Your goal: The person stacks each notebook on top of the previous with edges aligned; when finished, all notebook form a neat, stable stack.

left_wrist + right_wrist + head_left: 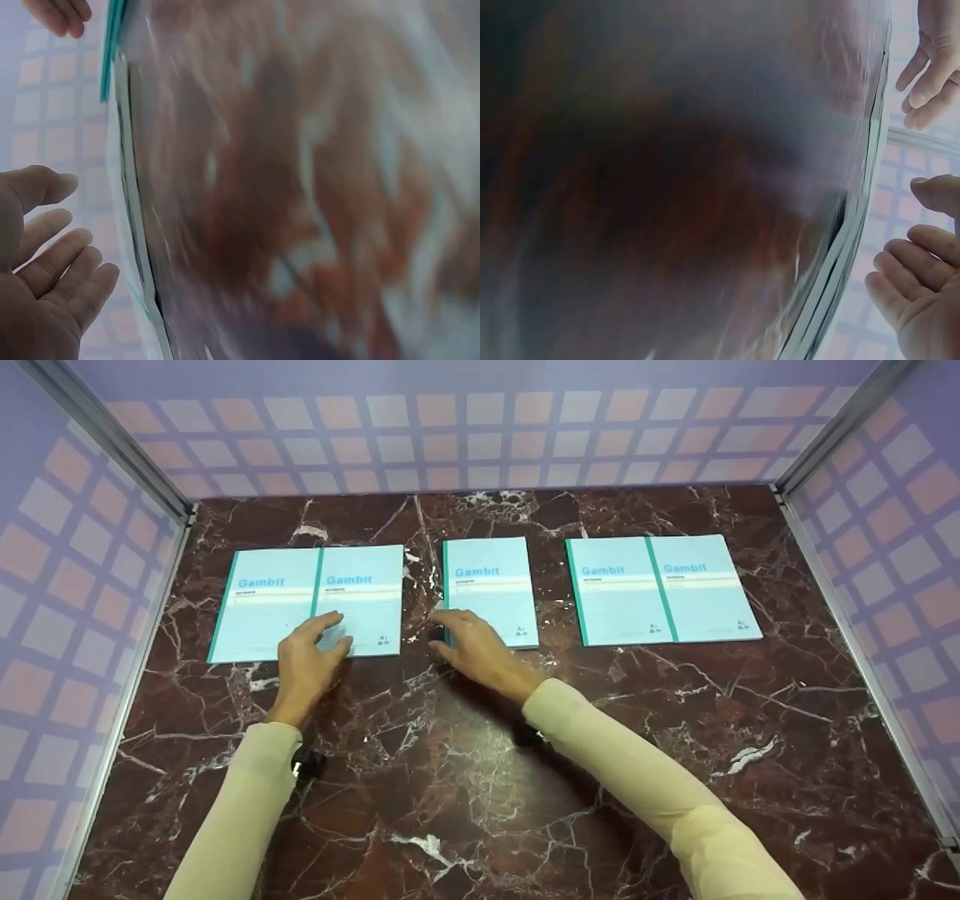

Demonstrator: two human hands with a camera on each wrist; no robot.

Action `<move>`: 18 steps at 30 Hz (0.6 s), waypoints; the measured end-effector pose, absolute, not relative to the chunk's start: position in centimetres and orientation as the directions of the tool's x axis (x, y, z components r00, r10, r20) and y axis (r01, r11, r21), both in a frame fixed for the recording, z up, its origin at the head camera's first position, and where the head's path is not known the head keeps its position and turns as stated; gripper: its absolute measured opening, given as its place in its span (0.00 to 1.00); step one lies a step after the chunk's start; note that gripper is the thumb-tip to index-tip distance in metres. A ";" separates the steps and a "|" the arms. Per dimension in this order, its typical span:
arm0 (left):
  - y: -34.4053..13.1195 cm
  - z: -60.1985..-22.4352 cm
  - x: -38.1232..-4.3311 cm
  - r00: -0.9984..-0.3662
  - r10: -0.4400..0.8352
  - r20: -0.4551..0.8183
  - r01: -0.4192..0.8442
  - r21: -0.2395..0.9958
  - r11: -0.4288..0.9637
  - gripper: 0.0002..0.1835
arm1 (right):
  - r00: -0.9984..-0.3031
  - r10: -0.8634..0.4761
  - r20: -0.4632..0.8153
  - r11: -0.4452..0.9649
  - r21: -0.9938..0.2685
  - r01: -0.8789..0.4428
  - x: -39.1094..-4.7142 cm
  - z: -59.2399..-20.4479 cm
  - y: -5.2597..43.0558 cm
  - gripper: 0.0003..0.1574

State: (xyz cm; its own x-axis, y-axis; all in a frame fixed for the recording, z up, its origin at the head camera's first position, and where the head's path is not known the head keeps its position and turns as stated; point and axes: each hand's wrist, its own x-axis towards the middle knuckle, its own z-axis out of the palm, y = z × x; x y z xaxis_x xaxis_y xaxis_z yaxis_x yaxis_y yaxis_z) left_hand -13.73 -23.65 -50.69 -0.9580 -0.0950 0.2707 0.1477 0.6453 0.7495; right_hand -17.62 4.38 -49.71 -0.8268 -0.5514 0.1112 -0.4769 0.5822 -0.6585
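Note:
Two pale blue Gambit notebooks (274, 570) with green spines lie side by side at the left. Over the lower edge of this pair is my left hand (306, 660), fingers loosely bent and nothing in its grasp. A single notebook (491, 559) lies in the middle. My right hand (484, 652) hovers across its lower left part, fingertips just past the green spine. In the right wrist view, the right hand (922, 292) has relaxed fingers around nothing. The left wrist view likewise shows the left hand (45, 270) apart from the notebook edges (131, 187).
Another pair of notebooks (615, 607) lies side by side at the right. Everything rests on a dark red marbled tabletop (465, 787). Checkered panels (480, 427) wall in the back and both sides. A small black device (309, 765) is on the left wrist.

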 end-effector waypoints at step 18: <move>-27.1 -51.2 -13.8 -0.982 -0.058 0.182 0.087 0.697 0.712 0.24 | -0.822 -0.569 0.038 0.609 -0.653 -0.451 -18.2 -50.3 -1.4 0.33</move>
